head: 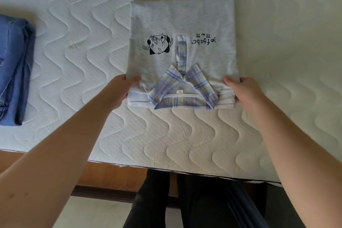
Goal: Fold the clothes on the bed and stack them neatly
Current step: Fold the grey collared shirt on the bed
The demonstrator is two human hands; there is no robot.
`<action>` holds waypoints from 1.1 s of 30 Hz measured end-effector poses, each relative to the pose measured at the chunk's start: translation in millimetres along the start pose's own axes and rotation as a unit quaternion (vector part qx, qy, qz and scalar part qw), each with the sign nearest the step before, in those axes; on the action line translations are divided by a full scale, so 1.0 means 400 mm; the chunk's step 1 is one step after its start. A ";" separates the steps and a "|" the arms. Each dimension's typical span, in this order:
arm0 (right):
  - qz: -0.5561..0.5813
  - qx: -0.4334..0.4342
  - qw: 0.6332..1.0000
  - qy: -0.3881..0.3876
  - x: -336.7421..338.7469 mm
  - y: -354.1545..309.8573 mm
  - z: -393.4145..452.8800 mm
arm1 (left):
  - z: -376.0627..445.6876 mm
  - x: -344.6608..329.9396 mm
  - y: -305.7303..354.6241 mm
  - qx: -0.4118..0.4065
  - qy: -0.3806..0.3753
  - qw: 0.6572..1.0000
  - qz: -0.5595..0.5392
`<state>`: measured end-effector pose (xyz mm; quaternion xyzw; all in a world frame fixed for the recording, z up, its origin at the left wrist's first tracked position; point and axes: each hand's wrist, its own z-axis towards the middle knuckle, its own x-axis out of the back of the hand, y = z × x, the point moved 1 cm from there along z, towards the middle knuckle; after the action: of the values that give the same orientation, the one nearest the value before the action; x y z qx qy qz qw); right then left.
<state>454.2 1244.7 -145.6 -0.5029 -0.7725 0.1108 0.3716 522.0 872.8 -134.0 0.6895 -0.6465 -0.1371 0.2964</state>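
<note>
Both hands hold the folded grey shirt by its near corners: the left hand has a grip on the left edge with the thumb lying on top of the cloth and the fingers tucked out of sight beneath, and the right hand has the same grip on the right edge, thumb on top. Between the two hands sits the shirt's plaid collar, pointing toward the person, with a plaid placket running up from it toward the middle of the frame. A black cartoon print lies left of the placket and a line of black lettering right of it, both upside down from this view. The shirt is folded into a neat rectangle and lies flat on the white quilted mattress of the bed, in the centre of the frame. At the left edge of the frame, well apart from the shirt, rests a pair of folded blue jeans. Along the bottom of the frame show the wooden bed frame and the person's dark trousers.
</note>
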 end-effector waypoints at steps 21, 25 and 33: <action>0.052 0.155 0.986 -0.033 0.193 -0.036 -0.622 | -0.585 0.027 0.106 -0.157 -0.024 0.987 0.019; 0.151 0.112 0.982 -0.029 0.270 -0.006 -0.780 | -0.732 0.062 0.071 -0.155 -0.033 0.987 -0.026; 0.237 0.139 0.961 -0.034 0.388 -0.038 -0.902 | -0.897 0.132 0.028 -0.176 -0.041 0.976 -0.122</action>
<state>657.2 1297.8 186.6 -0.6106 -0.6207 0.3191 0.3744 725.1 904.6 165.1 0.6941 -0.5346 -0.3119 0.3676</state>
